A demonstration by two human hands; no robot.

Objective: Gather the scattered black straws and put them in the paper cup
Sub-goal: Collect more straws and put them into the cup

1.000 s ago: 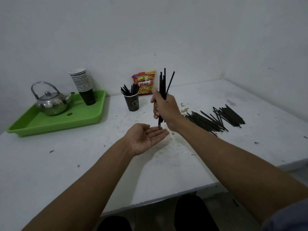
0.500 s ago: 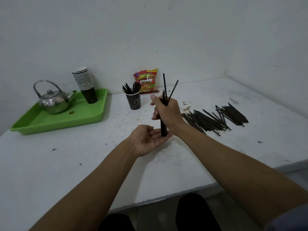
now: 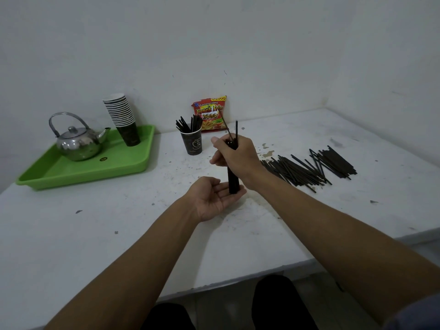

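While your right hand [image 3: 234,156] curls its fingers around a tight upright bundle of black straws [image 3: 232,179], the bundle's lower ends stand on the flat, upturned fingers of your left hand [image 3: 215,197], which lies relaxed and grips nothing. Two thin straws poke above your right fist, one straight, one slanting toward the paper cup [image 3: 192,143]. That dark, tapered cup with a pale printed logo stands just left of your right hand and already holds a splayed bunch of slim straws. The loose straws [image 3: 307,168] lie right of the cup in a flat, criss-crossed heap on the scuffed, speckled white table [image 3: 100,225]. Behind the cup a glossy red French fries snack packet [image 3: 210,113] leans against the wall. Left of the cup, a smooth green plastic tray [image 3: 123,163] carries a rounded shiny steel kettle [image 3: 77,144] and a ribbed stack of paper cups [image 3: 122,117].
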